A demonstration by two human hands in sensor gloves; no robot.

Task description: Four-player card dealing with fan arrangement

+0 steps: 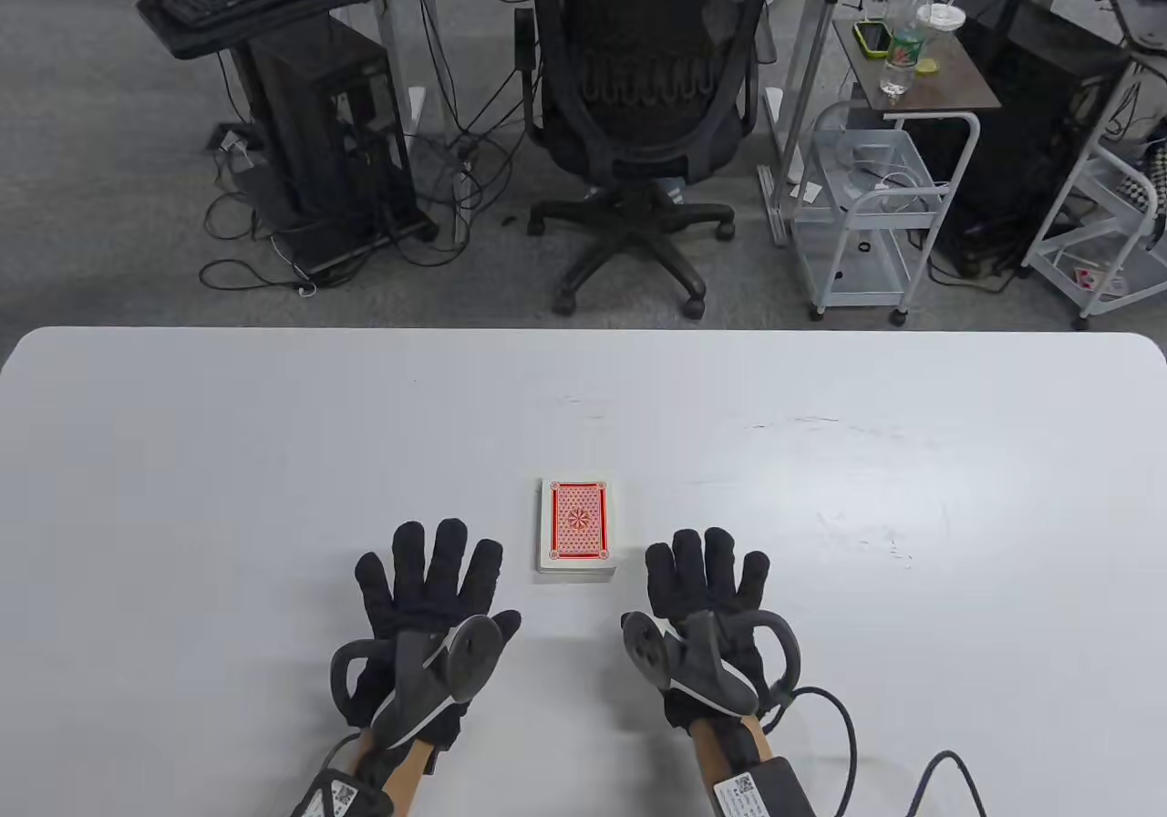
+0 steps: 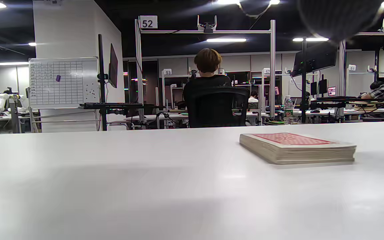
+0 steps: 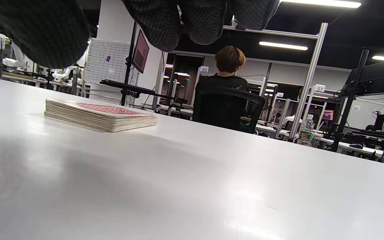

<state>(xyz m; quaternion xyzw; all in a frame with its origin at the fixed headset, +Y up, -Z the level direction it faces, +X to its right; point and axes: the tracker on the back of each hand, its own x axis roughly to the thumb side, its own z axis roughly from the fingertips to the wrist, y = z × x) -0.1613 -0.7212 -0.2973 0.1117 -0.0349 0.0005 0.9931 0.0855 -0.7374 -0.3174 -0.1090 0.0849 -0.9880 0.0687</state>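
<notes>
Between the two flat hands, a card deck (image 1: 576, 528) is seen.
Its long side is pointed away; the open right hand (image 1: 707, 612) and the open left hand (image 1: 428, 621) are placed equally near.

One deck of red-backed playing cards (image 1: 575, 529) lies on one white desk (image 1: 273, 452), flanked by two gloved hands, the left hand (image 1: 428, 598) and the right hand (image 1: 707, 603). Beyond the desk: one black office chair (image 1: 652, 97), one seated person (image 2: 208, 71).
</notes>
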